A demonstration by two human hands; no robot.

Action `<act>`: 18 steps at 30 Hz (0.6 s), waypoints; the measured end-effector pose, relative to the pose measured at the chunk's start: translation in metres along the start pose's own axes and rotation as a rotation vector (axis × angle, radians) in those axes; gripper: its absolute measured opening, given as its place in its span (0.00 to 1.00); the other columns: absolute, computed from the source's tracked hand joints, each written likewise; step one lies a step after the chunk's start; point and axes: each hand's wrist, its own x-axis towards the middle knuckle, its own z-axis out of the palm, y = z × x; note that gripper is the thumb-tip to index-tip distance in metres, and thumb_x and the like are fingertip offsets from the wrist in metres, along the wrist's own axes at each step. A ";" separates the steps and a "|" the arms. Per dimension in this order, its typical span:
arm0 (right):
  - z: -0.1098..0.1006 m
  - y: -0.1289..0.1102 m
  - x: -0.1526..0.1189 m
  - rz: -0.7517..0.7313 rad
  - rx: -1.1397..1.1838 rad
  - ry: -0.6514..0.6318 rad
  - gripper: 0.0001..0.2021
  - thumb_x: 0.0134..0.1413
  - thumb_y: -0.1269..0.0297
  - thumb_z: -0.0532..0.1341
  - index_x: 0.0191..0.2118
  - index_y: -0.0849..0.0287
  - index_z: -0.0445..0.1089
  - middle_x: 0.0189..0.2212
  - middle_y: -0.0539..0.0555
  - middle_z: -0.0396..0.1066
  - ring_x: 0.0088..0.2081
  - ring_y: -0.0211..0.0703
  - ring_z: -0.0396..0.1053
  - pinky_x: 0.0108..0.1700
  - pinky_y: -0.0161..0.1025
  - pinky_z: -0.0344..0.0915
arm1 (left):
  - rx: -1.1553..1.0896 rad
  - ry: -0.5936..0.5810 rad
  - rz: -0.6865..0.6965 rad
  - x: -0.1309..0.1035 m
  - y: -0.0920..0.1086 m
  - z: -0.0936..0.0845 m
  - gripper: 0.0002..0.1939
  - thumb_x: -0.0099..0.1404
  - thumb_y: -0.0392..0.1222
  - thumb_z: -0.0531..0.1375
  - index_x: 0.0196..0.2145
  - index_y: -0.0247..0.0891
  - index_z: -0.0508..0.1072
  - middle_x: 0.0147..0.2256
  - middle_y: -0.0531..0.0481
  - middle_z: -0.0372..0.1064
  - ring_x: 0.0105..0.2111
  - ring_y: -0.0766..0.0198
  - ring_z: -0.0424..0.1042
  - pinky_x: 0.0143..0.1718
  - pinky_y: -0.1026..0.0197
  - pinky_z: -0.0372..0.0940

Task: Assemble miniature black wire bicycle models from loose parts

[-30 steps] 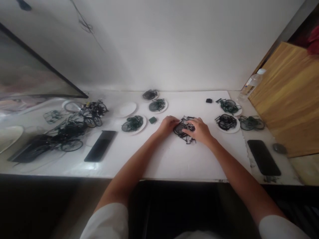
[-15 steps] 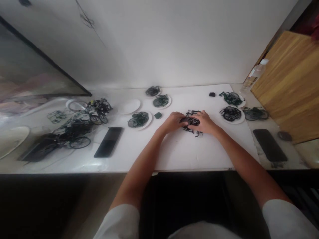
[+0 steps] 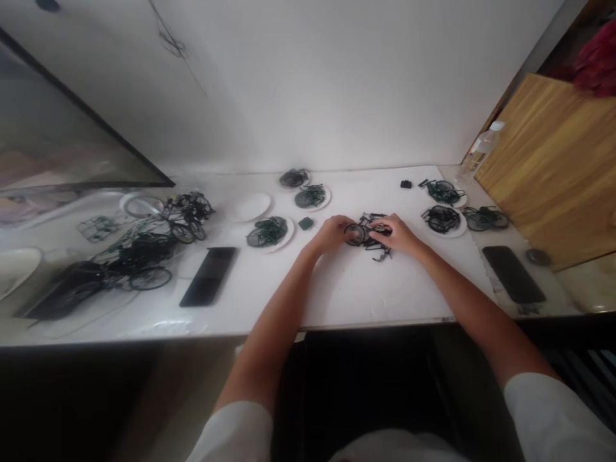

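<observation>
Black miniature bicycle parts (image 3: 369, 247) lie on the white sheet (image 3: 346, 295) in front of me. My left hand (image 3: 333, 234) is closed on a small spoked wheel (image 3: 355, 233) at the left side of these parts. On the other side, my right hand (image 3: 395, 233) pinches a dark part whose shape is mostly hidden by the fingers. A few thin black pieces stick out above and below between the hands. A small green piece (image 3: 305, 222) lies just left of my left hand.
Left of centre, plates hold green parts (image 3: 267, 231) and black parts. More filled plates (image 3: 462, 228) stand right. Assembled small bicycles (image 3: 139, 256) crowd the far left. Two phones (image 3: 208, 276) (image 3: 514, 274), a bottle (image 3: 481, 153) and a wooden board (image 3: 553, 167) flank the work area.
The wheel at my left hand now shows more fully and sits slightly further left. My hands have stayed close together over the parts. The camera view has shifted slightly.
</observation>
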 end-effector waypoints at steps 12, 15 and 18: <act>-0.008 0.013 0.005 0.097 -0.241 0.065 0.19 0.68 0.49 0.68 0.55 0.56 0.83 0.50 0.62 0.83 0.55 0.62 0.76 0.59 0.59 0.74 | 0.176 0.080 0.157 0.000 0.003 0.011 0.20 0.66 0.58 0.69 0.46 0.40 0.86 0.47 0.41 0.83 0.49 0.47 0.79 0.56 0.46 0.74; -0.009 0.014 0.006 0.088 -0.251 0.025 0.17 0.68 0.50 0.67 0.51 0.55 0.84 0.49 0.60 0.84 0.53 0.61 0.76 0.59 0.58 0.73 | 0.164 0.086 0.142 -0.001 0.001 0.013 0.26 0.64 0.55 0.71 0.54 0.38 0.83 0.52 0.38 0.82 0.52 0.46 0.79 0.58 0.45 0.74; -0.010 0.010 0.007 0.082 -0.209 0.044 0.14 0.65 0.53 0.68 0.48 0.55 0.85 0.46 0.60 0.84 0.52 0.60 0.76 0.58 0.56 0.73 | 0.105 0.083 0.114 -0.002 0.000 0.015 0.33 0.64 0.52 0.71 0.62 0.36 0.77 0.54 0.36 0.81 0.52 0.48 0.79 0.58 0.46 0.74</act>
